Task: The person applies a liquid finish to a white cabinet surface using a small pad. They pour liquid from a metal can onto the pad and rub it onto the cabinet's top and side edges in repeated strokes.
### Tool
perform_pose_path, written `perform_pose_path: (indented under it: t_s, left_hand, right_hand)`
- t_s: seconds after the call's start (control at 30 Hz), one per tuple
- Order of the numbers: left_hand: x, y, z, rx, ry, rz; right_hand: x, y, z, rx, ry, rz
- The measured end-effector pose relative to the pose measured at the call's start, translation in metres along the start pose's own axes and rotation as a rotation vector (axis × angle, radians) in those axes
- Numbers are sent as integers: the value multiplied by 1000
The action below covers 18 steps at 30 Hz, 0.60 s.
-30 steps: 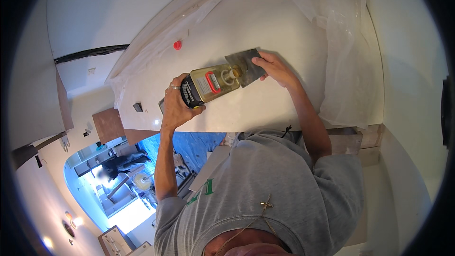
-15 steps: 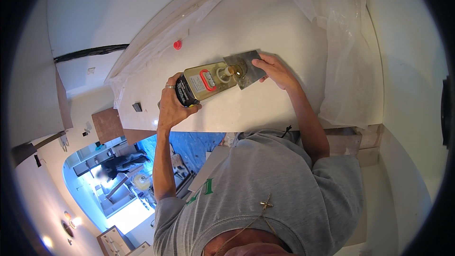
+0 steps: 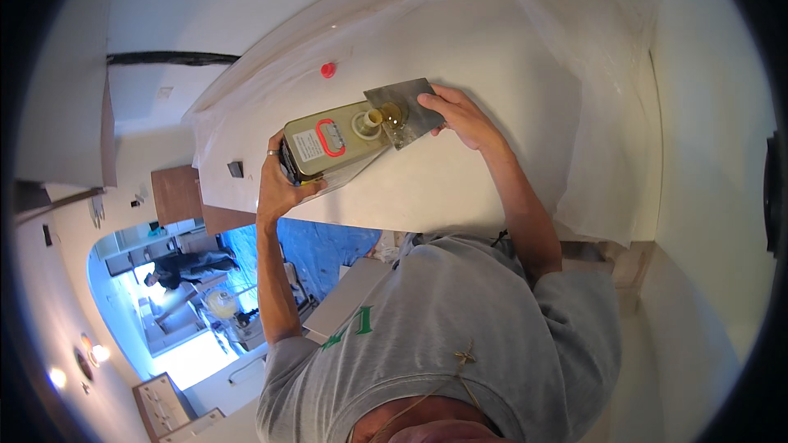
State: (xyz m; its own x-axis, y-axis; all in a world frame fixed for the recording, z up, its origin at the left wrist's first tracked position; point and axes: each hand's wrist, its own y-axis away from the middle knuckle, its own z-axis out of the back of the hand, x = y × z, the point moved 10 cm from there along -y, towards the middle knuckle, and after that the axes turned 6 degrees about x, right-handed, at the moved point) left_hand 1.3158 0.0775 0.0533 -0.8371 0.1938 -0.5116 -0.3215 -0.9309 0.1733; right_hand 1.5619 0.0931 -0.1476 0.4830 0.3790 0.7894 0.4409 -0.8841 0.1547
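Gripped by its base end in my left hand [image 3: 283,180] is a rectangular metal can [image 3: 336,135] with a red handle and an uncapped round spout. The can is tipped, its spout toward my right hand [image 3: 461,115]. Between thumb and fingers my right hand pinches a flat grey sheet-like plate [image 3: 409,108]. A pool of clear, yellowish liquid [image 3: 394,117] lies on the plate, right beside the spout. A red cap [image 3: 328,70] sits on the white surface beyond the can.
Below my hands spreads a broad white surface [image 3: 484,189], with clear plastic sheeting [image 3: 595,115] along its far and right edges. A small dark block [image 3: 235,169] lies at its left. Blue sheeting [image 3: 320,254] covers the floor lower left, where another person [image 3: 185,267] is in the far room.
The can has been tilted back more upright, its top now facing me. Both hands, with can and plate, appear slightly further left. The distant person's pose has shifted.
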Motion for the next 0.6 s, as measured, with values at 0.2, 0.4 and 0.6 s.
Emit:
perform_pose_path:
  t_s: [0.2,0.4,0.6]
  left_hand:
    - [33,30,6,-122,206,49]
    - [73,58,41,-199,376,96]
    - [94,78,34,-257,460,60]
  right_hand:
    - [18,-17,-24,82,-4,-13]
    - [29,-43,-81,56,12,-22]
    - [36,-45,-98,172,64,39]
